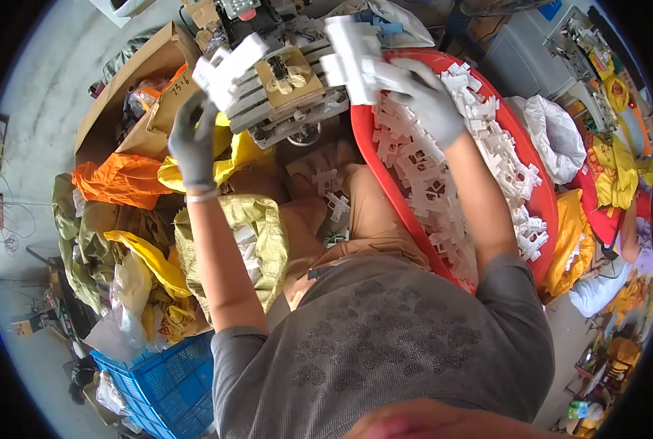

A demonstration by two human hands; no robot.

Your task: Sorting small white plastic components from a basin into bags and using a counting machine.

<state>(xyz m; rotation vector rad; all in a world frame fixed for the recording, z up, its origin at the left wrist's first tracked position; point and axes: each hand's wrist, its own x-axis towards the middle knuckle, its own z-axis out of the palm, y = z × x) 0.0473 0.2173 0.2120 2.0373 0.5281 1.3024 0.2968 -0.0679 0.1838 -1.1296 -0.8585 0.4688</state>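
Note:
My left hand (192,139), in a grey glove, is closed on a white plastic part (231,67) at the left end of a slotted metal machine bed (264,132). My right hand (433,106), also gloved, grips another white plastic part (354,62), smeared by motion, at the right of the bed. Between the hands a tan block with a shaped fixture (290,77) sits on the bed. Under my right forearm stands a red tub (365,139) heaped with white plastic parts (418,172).
At my left are a cardboard box (140,88), an orange bag (121,179), a woven sack (271,241) holding white pieces, and a blue crate (158,388). Several white parts (334,194) lie between my legs. A white sack (553,135) stands beyond the tub.

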